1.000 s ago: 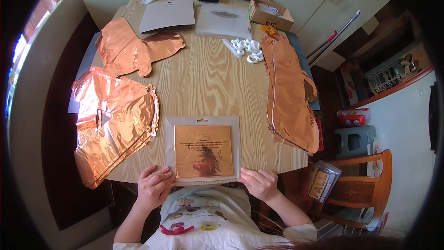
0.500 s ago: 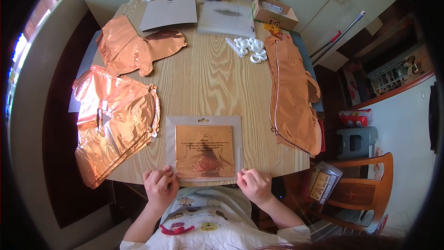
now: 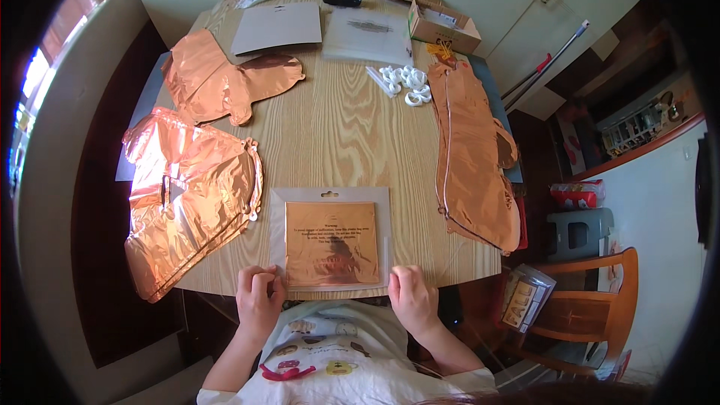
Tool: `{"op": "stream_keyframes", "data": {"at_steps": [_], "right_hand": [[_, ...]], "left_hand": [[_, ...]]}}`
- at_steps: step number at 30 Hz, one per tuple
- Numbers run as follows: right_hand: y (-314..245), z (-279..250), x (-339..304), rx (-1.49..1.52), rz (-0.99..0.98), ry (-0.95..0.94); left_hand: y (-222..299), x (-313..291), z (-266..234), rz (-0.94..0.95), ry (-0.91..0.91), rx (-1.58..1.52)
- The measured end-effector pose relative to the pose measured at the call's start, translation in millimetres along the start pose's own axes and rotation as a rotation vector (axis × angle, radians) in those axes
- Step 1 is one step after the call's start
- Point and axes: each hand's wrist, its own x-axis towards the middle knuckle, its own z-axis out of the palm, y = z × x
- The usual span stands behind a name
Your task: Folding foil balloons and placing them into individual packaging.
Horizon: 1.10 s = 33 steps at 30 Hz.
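A clear flat plastic bag (image 3: pixel 382 217) with a hang hole at its top lies at the table's near edge. Inside it is a folded copper-coloured foil balloon (image 3: pixel 330 229) behind dark print. My left hand (image 3: pixel 259 289) is closed at the bag's lower left corner, fingers curled. At the lower right corner my right hand (image 3: pixel 413 296) is closed too, knuckles up. Both fingertips are partly hidden, and they seem to pinch the bag's edges.
Flat copper foil balloons (image 3: pixel 191 187) lie at left, with another foil balloon (image 3: pixel 202 79) behind. More foil (image 3: pixel 472 150) lies at right. White ribbon rolls (image 3: pixel 412 82), a grey board (image 3: pixel 277 28), clear bags (image 3: pixel 367 37) and a cardboard box (image 3: pixel 444 28) sit farther back. A wooden chair (image 3: pixel 600 307) stands right.
My fingers have curled in a little more and both hands have shifted slightly at the bag's corners. The bag lies nearly where it was.
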Motion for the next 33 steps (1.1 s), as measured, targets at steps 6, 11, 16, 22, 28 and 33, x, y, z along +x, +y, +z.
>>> {"op": "stream_keyframes", "data": {"at_steps": [6,11,16,22,28,33], "right_hand": [[1,1,-7,0.033,-0.272,0.085],[-28,4,-3,-0.101,-0.367,-0.131],[-26,6,2,-0.038,-0.311,-0.120],[-20,3,1,0.002,-0.247,-0.090],[-17,4,3,0.029,-0.252,-0.046],[-11,0,-1,0.051,-0.249,-0.024]], "left_hand": [[27,5,-12,0.457,0.073,0.303],[57,-4,4,0.515,-0.425,0.198],[41,1,9,0.456,-0.495,0.208],[19,16,-12,0.296,-0.421,0.321],[6,20,-21,0.259,-0.326,0.390],[10,13,-27,0.304,-0.303,0.411]]}}
